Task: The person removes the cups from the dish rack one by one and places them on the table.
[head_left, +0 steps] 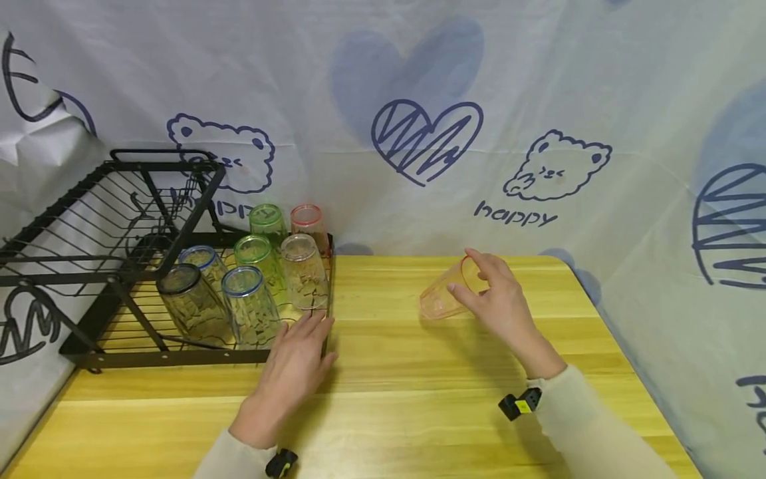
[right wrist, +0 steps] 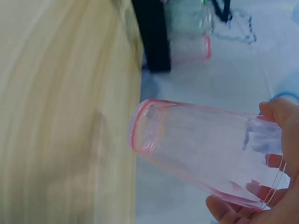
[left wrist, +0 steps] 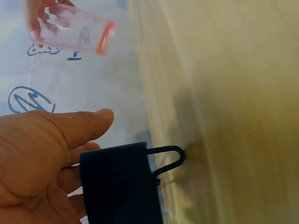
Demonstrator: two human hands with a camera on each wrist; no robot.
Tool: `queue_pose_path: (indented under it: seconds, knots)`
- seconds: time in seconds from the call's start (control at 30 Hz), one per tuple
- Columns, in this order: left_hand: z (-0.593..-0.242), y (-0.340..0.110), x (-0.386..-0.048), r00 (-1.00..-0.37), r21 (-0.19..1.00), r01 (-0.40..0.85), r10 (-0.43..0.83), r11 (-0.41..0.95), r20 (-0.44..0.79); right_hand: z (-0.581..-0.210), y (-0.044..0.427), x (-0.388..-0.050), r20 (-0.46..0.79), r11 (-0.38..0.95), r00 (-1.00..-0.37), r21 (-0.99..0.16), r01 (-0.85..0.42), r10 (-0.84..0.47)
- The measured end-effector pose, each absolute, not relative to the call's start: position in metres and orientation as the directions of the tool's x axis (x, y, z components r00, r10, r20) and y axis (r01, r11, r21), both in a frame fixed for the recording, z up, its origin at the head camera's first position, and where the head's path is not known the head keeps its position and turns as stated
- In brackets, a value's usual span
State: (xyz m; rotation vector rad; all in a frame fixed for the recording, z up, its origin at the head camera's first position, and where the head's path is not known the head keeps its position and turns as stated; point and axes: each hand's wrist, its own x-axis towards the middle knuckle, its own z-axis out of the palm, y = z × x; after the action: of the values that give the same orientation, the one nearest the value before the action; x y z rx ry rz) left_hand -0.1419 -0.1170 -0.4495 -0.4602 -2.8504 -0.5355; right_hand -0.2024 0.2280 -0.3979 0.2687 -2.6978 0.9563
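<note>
My right hand (head_left: 499,303) grips a clear pink-tinted cup (head_left: 444,297) near its open rim, thumb on one side and fingers on the other. The cup is tilted, its thick reddish base (right wrist: 141,126) pointing down and away from the hand. In the left wrist view a gap shows between that base and the table. My left hand (head_left: 300,362) lies at the front right corner of the black dish rack (head_left: 197,358), its fingers extended over the rack's edge and holding nothing. Nearest to those fingers are a clear cup (head_left: 306,276) and a blue-ringed cup (head_left: 251,306).
Several more cups stand in the rack, seemingly mouth down: green ones (head_left: 258,259), a red-ringed one (head_left: 308,218) and a dark one (head_left: 194,303). An upper wire tier (head_left: 78,219) covers the rack's left side. A printed cloth (head_left: 431,199) hangs behind the wooden table (head_left: 383,426).
</note>
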Motion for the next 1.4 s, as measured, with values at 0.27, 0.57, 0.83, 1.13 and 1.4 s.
queue_pose_path:
  seconds: [0.27, 0.57, 0.83, 1.13, 1.4]
  knots:
    - [-0.455, -0.119, -0.140, -0.936, 0.323, 0.328, 0.258, 0.887, 0.241, -0.395, 0.265, -0.219, 0.247, 0.867, -0.967, -0.465, -0.179, -0.067]
    - [-0.455, -0.120, -0.141, -0.936, 0.332, 0.329, 0.258, 0.884, 0.240, -0.383, 0.295, -0.237, 0.114, 0.914, -0.992, -0.396, -0.094, -0.053]
    - [-0.455, -0.120, -0.141, -0.935, 0.346, 0.335, 0.264, 0.876, 0.236, -0.381, 0.324, -0.248, 0.060, 0.932, -0.998, -0.359, -0.043, -0.023]
    - [-0.455, -0.120, -0.141, -0.939, 0.368, 0.325, 0.253, 0.871, 0.231, -0.387, 0.351, -0.256, 0.031, 0.940, -0.999, -0.342, 0.012, 0.024]
    - [-0.455, -0.120, -0.141, -0.940, 0.369, 0.323, 0.251, 0.872, 0.230, -0.388, 0.363, -0.261, 0.000, 0.944, -0.999, -0.327, 0.048, 0.051]
